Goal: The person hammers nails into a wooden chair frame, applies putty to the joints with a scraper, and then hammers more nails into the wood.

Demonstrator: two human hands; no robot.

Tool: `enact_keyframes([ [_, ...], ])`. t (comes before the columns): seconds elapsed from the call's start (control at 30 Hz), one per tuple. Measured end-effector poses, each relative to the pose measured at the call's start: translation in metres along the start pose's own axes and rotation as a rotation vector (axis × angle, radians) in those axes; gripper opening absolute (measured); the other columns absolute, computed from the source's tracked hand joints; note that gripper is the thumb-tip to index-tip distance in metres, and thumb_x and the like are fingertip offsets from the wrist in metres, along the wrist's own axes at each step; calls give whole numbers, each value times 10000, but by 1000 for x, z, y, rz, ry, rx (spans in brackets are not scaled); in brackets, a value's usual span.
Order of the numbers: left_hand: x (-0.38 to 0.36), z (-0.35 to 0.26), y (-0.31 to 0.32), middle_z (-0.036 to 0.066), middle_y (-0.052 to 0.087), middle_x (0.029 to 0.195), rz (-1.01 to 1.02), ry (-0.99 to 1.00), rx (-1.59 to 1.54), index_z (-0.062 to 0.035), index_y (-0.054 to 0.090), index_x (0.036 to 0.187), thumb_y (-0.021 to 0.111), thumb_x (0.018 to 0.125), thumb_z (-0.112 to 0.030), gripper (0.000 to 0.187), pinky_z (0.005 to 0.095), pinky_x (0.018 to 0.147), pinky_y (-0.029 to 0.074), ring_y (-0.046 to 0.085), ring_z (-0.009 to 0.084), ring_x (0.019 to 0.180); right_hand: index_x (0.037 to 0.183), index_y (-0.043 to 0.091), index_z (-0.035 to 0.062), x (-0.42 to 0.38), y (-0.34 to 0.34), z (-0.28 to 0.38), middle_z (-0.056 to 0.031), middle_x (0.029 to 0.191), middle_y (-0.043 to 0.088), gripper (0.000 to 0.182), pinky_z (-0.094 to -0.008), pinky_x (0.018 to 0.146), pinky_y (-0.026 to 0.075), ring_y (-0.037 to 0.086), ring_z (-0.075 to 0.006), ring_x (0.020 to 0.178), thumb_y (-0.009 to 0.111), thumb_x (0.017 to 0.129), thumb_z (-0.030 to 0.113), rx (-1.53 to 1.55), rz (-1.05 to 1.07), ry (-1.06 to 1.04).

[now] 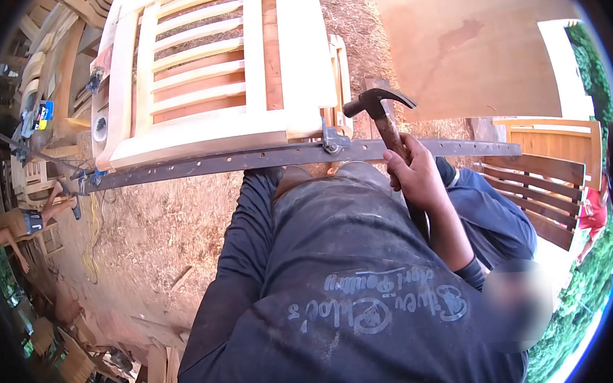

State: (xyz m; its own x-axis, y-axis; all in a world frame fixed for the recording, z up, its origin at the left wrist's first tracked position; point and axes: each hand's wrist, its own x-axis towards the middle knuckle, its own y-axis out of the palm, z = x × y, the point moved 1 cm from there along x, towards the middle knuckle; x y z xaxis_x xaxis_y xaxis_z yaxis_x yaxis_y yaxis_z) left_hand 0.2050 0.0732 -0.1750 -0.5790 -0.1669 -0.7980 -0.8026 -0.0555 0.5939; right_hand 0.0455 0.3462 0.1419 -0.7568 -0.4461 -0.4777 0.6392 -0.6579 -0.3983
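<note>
My right hand [416, 172] is wrapped round the wooden handle of a claw hammer [384, 118], whose dark head points up above a metal bar clamp. The long clamp bar [229, 162] runs across in front of my body, along the edge of a pale slatted wooden frame [203, 143]. A clamp jaw [333, 139] sits on the bar against the frame's right corner, left of the hammer. My left arm hangs down at my side in a dark sleeve, and its hand is hidden from view.
A large plywood sheet [476, 51] stands at the upper right. Slatted wooden furniture [538, 190] is at the right, beside a crouching person in dark clothes [491, 213]. Another person [27, 223] is at the far left. Sawdust covers the ground [163, 234].
</note>
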Motion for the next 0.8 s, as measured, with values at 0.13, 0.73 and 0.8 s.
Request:
enact_keyframes([
  [0.13,2,-5,4,131,749,1087,-3,-1,1,-87,607,1014,531,1007,-303,229,315,589,430,528,165,627,1265,545,-81,7,17,25,-62,714,616,414,-289,528,473,592,-114,581,666,990,204,-19,40,24],
  [0.73,1,-26,-10,153,748,1039,-88,23,30,-18,625,1112,623,984,-251,266,344,733,513,633,221,800,1288,558,-69,31,26,38,-109,741,642,427,-333,574,496,631,-173,594,654,992,223,-136,67,9],
  [0.8,2,-30,-13,155,748,1034,-91,23,39,-10,627,1123,633,981,-245,274,348,749,522,645,227,819,1283,564,-69,33,26,37,-110,739,643,428,-336,581,497,634,-173,600,656,989,228,-137,57,13],
])
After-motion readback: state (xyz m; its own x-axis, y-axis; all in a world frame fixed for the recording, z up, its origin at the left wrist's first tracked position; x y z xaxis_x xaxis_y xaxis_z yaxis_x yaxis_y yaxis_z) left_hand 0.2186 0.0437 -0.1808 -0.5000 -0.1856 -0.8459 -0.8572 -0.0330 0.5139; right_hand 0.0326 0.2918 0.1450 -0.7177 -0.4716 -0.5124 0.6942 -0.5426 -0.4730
